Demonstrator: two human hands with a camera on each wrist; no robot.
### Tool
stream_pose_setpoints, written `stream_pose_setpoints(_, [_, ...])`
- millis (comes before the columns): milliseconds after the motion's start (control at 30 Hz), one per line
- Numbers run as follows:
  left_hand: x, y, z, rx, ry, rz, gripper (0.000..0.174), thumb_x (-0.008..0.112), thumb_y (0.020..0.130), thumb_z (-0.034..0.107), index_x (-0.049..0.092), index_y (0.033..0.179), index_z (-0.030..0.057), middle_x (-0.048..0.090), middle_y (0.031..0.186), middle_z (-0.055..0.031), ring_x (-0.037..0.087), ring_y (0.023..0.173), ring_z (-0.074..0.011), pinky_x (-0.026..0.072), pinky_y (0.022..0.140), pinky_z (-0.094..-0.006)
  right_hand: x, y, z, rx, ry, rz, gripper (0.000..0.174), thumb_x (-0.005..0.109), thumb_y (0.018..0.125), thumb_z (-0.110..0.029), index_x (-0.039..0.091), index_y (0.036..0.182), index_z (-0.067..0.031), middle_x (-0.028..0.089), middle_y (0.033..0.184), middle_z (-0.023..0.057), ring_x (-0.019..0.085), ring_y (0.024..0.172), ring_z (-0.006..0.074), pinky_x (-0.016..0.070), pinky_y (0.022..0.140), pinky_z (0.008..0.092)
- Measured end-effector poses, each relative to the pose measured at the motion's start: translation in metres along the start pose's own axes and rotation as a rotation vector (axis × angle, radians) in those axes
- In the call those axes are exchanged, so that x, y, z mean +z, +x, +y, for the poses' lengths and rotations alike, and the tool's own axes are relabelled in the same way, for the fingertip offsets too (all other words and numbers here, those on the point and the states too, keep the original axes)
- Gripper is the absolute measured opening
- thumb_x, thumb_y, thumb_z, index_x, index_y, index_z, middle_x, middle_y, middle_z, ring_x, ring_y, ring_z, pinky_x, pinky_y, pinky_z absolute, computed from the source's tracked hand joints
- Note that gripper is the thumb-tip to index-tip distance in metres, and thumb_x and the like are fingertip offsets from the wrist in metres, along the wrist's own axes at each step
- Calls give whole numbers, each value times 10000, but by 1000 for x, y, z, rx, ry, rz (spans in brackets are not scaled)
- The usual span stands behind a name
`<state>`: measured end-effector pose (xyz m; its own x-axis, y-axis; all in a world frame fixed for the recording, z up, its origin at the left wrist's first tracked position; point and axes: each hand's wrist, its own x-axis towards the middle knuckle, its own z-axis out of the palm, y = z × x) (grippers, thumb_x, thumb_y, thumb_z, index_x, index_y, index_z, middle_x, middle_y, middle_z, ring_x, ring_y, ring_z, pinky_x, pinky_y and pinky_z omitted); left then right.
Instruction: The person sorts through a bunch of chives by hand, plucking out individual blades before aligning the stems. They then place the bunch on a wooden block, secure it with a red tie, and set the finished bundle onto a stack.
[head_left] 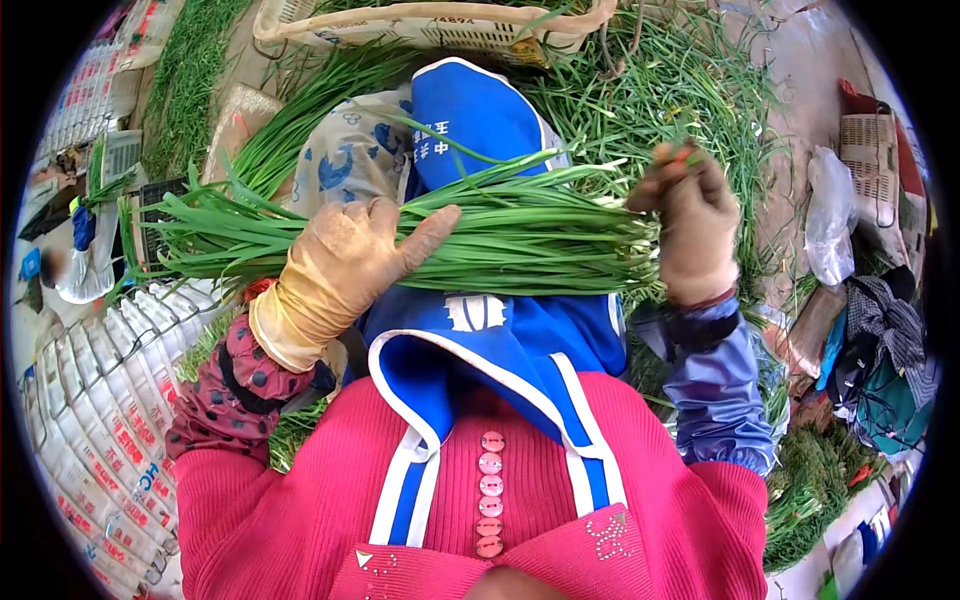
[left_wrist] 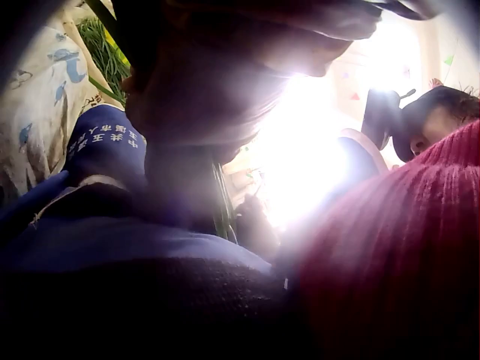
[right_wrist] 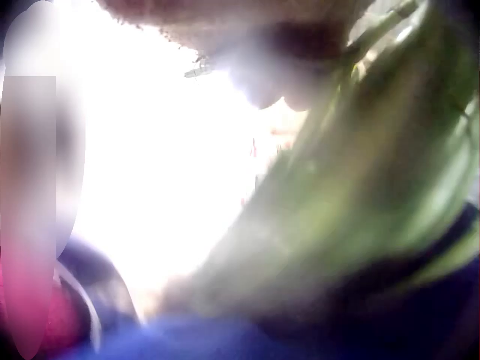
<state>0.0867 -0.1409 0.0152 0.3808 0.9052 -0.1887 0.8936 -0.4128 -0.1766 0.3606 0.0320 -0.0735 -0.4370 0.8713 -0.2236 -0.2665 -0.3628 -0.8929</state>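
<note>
A bundle of long green leafy stalks (head_left: 540,235) lies across the lap, leaf tips to the left and pale root ends to the right. The gloved left hand (head_left: 350,255) grips its middle from above, thumb lying along the stalks. Beside the root ends is the raised right hand (head_left: 692,225), its soiled fingers bent and blurred, with a small red-orange spot at the tips; whether it pinches something is unclear. The left wrist view shows the left hand (left_wrist: 210,97) dark against glare. Blurred green stalks (right_wrist: 322,202) fill much of the right wrist view.
A blue apron (head_left: 470,110) covers the lap, with a patterned plastic bag (head_left: 350,150) beside it. Loose green stalks (head_left: 660,90) lie beyond, near a pale plastic crate (head_left: 430,28). Clear plastic (head_left: 830,215) and dark cloths (head_left: 885,340) are at the right.
</note>
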Motion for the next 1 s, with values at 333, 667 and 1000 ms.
stream_pose_setpoints(333, [13,-3,-5,-5,-113,53,711,591,786,89,439,1465,235,524,828,-99,569,675,-231,492,553,-343,-53,93,-25,-84,-1087,-338,572,721,806,-89,571,1351,-179,629,1306,101,669,926,207,539,836,317])
stream_pose_setpoints(667, [26,-13,-12,-70,-215,22,756,592,745,46,466,1458,266,607,1008,-116,604,738,-277,511,608,-365,29,119,3,243,-1446,-1071,349,610,931,-231,640,1275,-180,714,1107,93,679,1001,261,532,895,380])
stream_pose_setpoints(1000, [26,-15,-10,-121,-354,19,754,593,736,20,487,1453,227,616,932,-126,614,715,-306,502,613,-395,-134,120,-39,274,-2075,-166,492,612,892,-222,522,1358,-91,665,1163,216,642,1084,369,515,915,449])
